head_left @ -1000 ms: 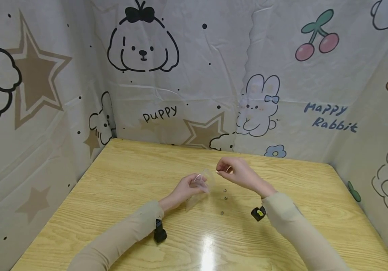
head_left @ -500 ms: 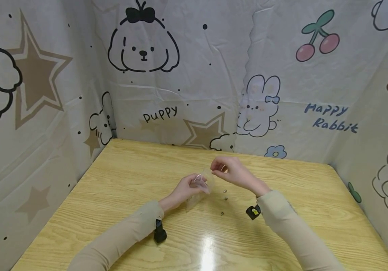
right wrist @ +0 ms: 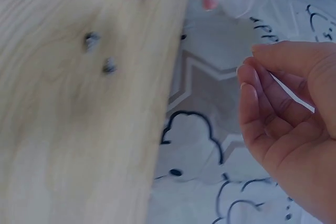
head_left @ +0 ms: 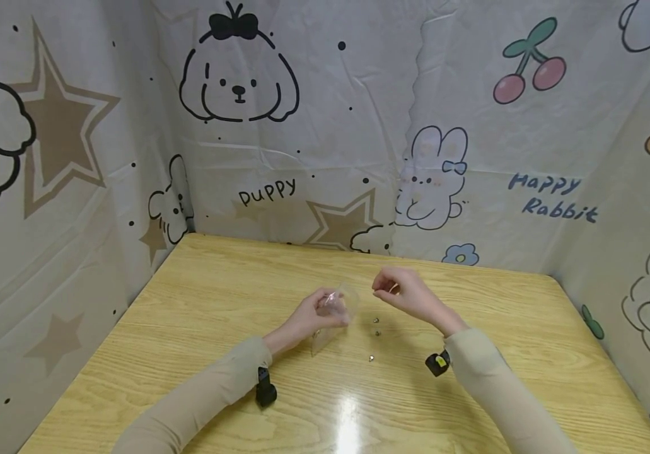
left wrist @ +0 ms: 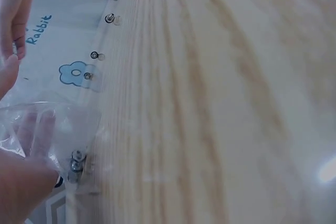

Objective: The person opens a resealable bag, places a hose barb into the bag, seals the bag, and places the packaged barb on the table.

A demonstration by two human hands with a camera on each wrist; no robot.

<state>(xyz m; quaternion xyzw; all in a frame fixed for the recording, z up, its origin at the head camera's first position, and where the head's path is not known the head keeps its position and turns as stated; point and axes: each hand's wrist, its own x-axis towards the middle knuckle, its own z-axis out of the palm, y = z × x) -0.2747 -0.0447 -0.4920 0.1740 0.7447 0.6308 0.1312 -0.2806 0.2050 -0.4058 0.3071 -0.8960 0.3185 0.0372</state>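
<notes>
My left hand (head_left: 302, 323) grips a clear plastic bag (head_left: 350, 299) above the middle of the table, its open mouth facing right. In the left wrist view several small shiny metal pieces (left wrist: 76, 165), like screws, lie together at the bag's bottom. To the right of the bag mouth hovers my right hand (head_left: 408, 295); the right wrist view shows its fingers (right wrist: 251, 106) loosely curled, thumb close to the index tip, with nothing between them. Below it on the table lie three small metal pieces, one far (head_left: 376, 320), one just nearer (head_left: 377, 333) and one nearest me (head_left: 371, 358).
The light wooden table (head_left: 217, 284) reaches back to a printed cloth (head_left: 325, 145) that hangs behind it and on both sides. A black wrist camera (head_left: 266, 395) sits on the left wrist, another camera (head_left: 437, 363) on the right.
My right hand carried a small shiny piece left to the bag's mouth, then drew back right without it. The bag stays in my left hand, nearly in place.
</notes>
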